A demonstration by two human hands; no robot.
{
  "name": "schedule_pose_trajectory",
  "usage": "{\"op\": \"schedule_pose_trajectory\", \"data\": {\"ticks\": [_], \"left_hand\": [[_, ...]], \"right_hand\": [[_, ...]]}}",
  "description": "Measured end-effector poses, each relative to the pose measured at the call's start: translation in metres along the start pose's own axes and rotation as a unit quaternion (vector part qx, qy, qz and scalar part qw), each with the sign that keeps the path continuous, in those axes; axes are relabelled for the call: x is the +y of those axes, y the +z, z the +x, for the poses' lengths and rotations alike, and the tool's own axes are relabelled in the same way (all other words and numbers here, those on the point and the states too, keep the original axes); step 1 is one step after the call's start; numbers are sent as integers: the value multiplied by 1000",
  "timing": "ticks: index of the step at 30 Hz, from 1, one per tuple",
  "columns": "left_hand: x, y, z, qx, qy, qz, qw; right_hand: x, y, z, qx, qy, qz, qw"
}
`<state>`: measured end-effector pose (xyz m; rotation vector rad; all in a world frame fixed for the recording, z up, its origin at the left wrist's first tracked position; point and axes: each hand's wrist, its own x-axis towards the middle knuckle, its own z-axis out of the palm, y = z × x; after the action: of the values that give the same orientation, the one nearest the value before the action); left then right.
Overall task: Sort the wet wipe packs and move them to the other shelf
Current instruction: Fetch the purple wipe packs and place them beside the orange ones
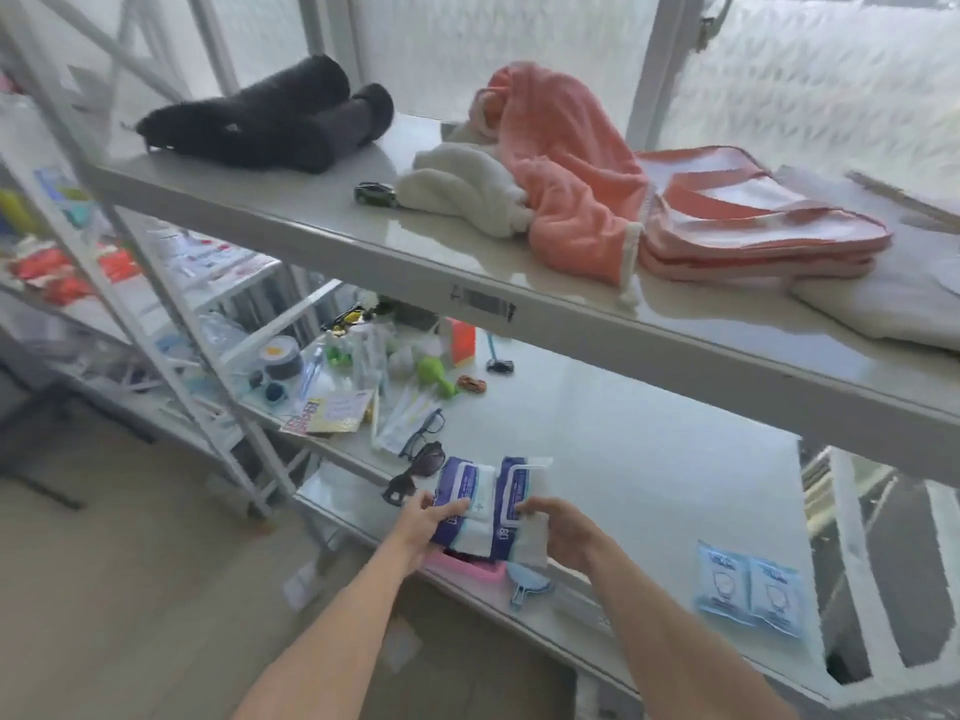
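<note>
Hands (493, 527) grip purple wipe packs (488, 504) beside sunglasses (415, 472), above mirror (525, 582)

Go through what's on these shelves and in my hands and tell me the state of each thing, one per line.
Left hand: gripping the left purple wipe pack.
Right hand: gripping the right purple wipe pack.
Two blue packs: lying flat, side by side, untouched.
Glasses: unfolded, lying on the lower shelf.
Black towels: rolled.
Pink towel: crumpled.
Pink bag: lying flat.
</note>
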<state>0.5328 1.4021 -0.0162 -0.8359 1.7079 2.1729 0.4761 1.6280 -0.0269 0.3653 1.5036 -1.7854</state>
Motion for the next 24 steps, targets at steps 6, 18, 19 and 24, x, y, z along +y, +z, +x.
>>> {"op": "schedule_pose_trajectory", "data": {"ticks": [6,18,19,24], "left_hand": [[21,-147,-56,161,46,-109,980],[-90,-393,-178,322,35,-293,900],[-100,-408,-184,338,29,-305,890],[-117,-475,-194,359,30,-350,865]], "right_hand": [[-28,172,30,-163,34,-113,979],[96,473,65,-357,150,-303,871],[111,492,70,-364,156,-311,864],[151,574,89,-372,160,-339,849]]}}
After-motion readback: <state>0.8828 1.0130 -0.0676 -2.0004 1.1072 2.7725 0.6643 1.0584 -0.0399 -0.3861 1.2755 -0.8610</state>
